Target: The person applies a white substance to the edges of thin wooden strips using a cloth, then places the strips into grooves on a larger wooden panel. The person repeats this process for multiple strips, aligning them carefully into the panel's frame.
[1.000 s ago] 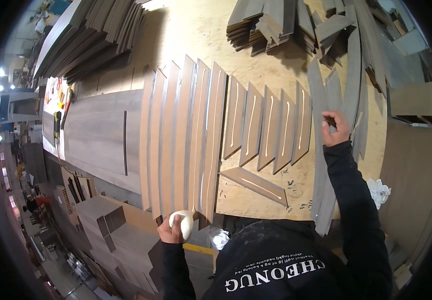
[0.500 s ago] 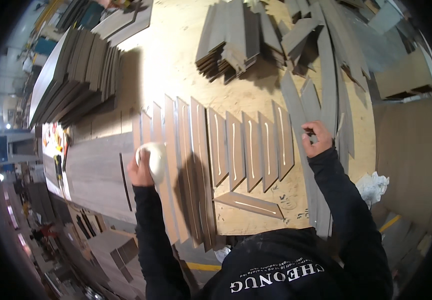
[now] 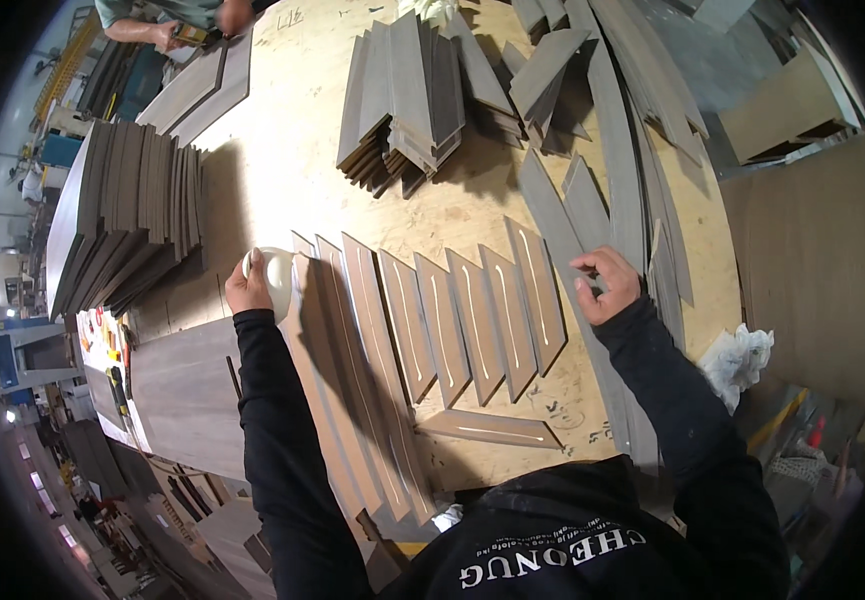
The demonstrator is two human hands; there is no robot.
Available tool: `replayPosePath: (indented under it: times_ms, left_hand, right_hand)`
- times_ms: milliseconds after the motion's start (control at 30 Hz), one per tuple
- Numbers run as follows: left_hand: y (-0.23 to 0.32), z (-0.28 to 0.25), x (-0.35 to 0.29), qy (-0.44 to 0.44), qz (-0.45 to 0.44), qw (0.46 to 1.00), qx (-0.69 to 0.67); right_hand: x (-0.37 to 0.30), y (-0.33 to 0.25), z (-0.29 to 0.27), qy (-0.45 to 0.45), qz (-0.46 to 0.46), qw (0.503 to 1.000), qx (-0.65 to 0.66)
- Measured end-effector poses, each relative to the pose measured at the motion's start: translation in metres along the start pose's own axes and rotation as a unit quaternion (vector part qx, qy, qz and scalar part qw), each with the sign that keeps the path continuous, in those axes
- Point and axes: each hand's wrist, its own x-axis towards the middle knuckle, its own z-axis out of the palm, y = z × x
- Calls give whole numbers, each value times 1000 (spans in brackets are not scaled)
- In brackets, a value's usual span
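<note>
My left hand (image 3: 246, 290) is wrapped round a white, rounded glue bottle (image 3: 278, 278) at the upper end of the long brown strips (image 3: 357, 340). Light, thin glue lines run along several of these strips. Right of them, shorter strips with slanted ends (image 3: 493, 318) stand side by side, each carrying a cream glue bead. One more glued strip (image 3: 492, 428) lies crosswise below. My right hand (image 3: 608, 285) hovers over grey boards at the right, its fingers loosely curled, the thumb apart and nothing visible between them.
A tall stack of grey-brown boards (image 3: 137, 205) stands at the left; bundled grey pieces (image 3: 402, 95) lie at the back. Long grey planks (image 3: 620, 130) run down the right side. Crumpled white paper (image 3: 737, 365) sits beside my right arm. A co-worker's hand (image 3: 164, 38) holds a tool at the far left.
My left hand has shifted left with the glue bottle, toward the upper ends of the long strips. The view has shifted, and a co-worker's arms show more fully. My right hand stays curled over the boards.
</note>
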Motion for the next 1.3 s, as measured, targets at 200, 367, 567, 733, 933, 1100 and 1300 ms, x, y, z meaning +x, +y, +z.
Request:
replayPosePath:
  times_ms: [200, 367, 567, 733, 933, 1100, 1300]
  left_hand:
    - [9, -33, -45, -6, -6, 998, 61]
    - [16, -73, -124, -37, -43, 991, 124]
    - [18, -108, -240, -50, -140, 982, 114]
    - [24, -134, -320, -39, -214, 969, 120]
    - [9, -146, -375, -44, -258, 957, 123]
    - [15, -153, -341, 4, -298, 954, 22]
    - [-5, -131, -196, 40, -199, 975, -95]
  right_hand:
    - [0, 0, 2, -2, -6, 1000, 11]
    - [0, -1, 3, -7, 1, 1000, 14]
    - [-3, 0, 6, -10, 2, 1000, 8]
    - [-5, 2, 7, -18, -2, 1000, 7]
    - [-3, 3, 10, -13, -30, 999, 4]
    - [-2, 3, 9, -16, -29, 999, 0]
    - [-2, 0, 9, -6, -11, 1000, -5]
